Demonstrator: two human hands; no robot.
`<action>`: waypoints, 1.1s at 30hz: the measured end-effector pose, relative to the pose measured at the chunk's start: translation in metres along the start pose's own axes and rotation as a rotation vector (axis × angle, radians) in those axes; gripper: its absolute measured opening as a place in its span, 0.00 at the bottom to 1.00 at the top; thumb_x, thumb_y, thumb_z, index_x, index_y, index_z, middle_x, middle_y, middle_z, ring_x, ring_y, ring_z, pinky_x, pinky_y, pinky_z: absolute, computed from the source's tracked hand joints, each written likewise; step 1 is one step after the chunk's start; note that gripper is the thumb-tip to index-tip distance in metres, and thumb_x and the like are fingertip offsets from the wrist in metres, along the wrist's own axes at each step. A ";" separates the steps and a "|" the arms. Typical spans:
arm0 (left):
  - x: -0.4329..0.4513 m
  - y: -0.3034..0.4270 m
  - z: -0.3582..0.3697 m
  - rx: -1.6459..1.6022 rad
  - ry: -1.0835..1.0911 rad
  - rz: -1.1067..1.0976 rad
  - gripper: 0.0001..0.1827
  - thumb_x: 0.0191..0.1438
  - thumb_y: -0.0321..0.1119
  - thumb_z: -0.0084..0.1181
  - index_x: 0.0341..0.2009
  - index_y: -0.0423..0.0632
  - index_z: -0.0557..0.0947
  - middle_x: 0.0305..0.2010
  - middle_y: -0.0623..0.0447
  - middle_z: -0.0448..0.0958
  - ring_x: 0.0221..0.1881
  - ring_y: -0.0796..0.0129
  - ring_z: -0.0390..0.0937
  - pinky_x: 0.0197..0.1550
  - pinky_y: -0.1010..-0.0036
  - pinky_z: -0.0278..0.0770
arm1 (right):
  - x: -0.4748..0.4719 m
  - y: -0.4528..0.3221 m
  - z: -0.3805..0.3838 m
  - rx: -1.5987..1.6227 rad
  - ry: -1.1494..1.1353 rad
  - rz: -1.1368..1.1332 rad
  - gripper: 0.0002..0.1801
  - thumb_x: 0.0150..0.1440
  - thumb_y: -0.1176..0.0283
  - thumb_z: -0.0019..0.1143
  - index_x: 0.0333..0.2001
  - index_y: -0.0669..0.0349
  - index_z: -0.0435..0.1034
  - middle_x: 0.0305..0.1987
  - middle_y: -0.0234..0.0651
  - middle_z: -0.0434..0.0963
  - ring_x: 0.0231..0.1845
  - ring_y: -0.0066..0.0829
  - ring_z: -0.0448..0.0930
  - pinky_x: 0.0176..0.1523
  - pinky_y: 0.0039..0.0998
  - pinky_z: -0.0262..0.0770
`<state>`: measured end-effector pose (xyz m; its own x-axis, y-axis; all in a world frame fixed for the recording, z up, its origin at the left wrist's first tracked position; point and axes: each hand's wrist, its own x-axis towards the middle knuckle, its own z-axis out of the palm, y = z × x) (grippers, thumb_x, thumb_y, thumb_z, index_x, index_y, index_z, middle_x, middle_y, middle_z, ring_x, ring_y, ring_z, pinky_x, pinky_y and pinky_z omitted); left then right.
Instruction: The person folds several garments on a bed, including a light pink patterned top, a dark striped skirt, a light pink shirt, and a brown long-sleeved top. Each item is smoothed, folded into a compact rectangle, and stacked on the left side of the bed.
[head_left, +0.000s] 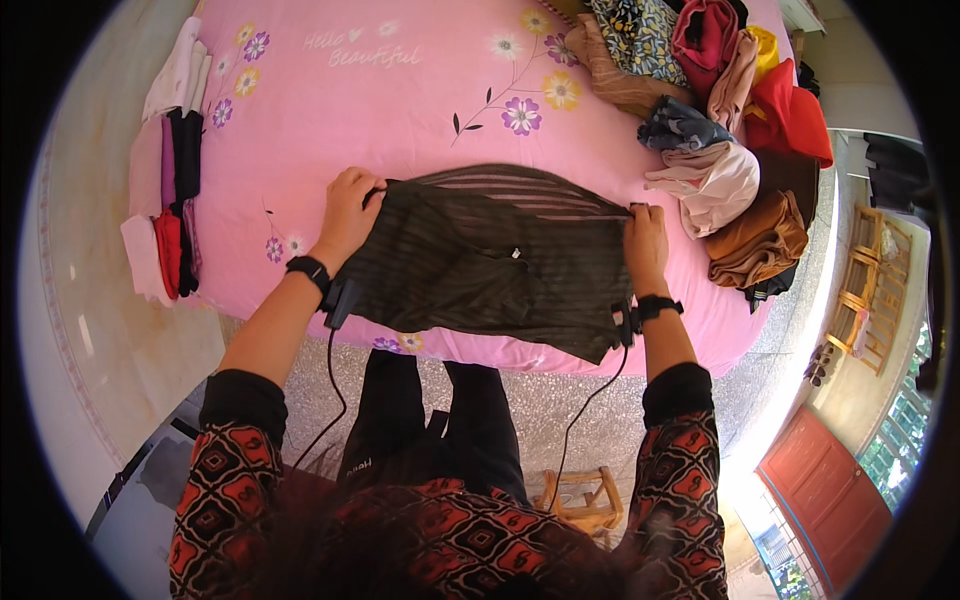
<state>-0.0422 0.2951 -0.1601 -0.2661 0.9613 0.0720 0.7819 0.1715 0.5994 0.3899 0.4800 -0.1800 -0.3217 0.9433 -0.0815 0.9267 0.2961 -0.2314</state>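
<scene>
A dark, sheer striped garment (465, 262) is spread across the near edge of a bed with a pink flowered sheet (360, 112). My left hand (352, 210) pinches its far left corner. At the far right corner, my right hand (646, 240) grips the cloth. Between the hands the garment's far edge bows away from me, and pink shows through its stripes. A small white tag-like spot (516, 253) lies near the middle of the cloth. The garment's near edge hangs over the side of the bed.
Folded clothes (166, 202) line the bed's left edge by the wall. A heap of loose clothes (705, 97) covers the far right, with a brown folded garment (757, 240) at its near end. A wooden stool (581, 499) stands on the floor behind me. Cables (335, 375) hang from both wrist straps.
</scene>
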 end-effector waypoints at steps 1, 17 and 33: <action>-0.007 0.004 -0.007 0.006 0.023 0.063 0.08 0.45 0.21 0.60 0.33 0.43 0.78 0.39 0.48 0.74 0.42 0.53 0.72 0.45 0.65 0.71 | -0.012 0.002 -0.007 0.052 0.059 -0.024 0.09 0.55 0.77 0.51 0.40 0.60 0.72 0.48 0.44 0.71 0.44 0.45 0.77 0.45 0.41 0.75; -0.080 0.003 -0.022 0.255 -0.060 -0.005 0.14 0.52 0.34 0.60 0.42 0.44 0.80 0.57 0.45 0.69 0.57 0.48 0.66 0.57 0.57 0.65 | -0.207 -0.008 0.000 0.333 0.030 0.246 0.12 0.56 0.75 0.53 0.44 0.66 0.68 0.54 0.49 0.68 0.54 0.52 0.71 0.55 0.41 0.71; -0.071 -0.042 -0.014 -0.038 -0.082 -0.581 0.34 0.49 0.49 0.66 0.48 0.33 0.71 0.47 0.36 0.74 0.49 0.49 0.74 0.52 0.64 0.71 | -0.153 -0.001 0.031 0.517 -0.157 0.600 0.21 0.55 0.63 0.58 0.47 0.68 0.68 0.43 0.51 0.80 0.46 0.51 0.79 0.50 0.43 0.72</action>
<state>-0.0643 0.2161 -0.1793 -0.5995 0.7256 -0.3377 0.4998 0.6690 0.5501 0.4322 0.3306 -0.1972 0.1435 0.8760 -0.4605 0.7554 -0.3975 -0.5210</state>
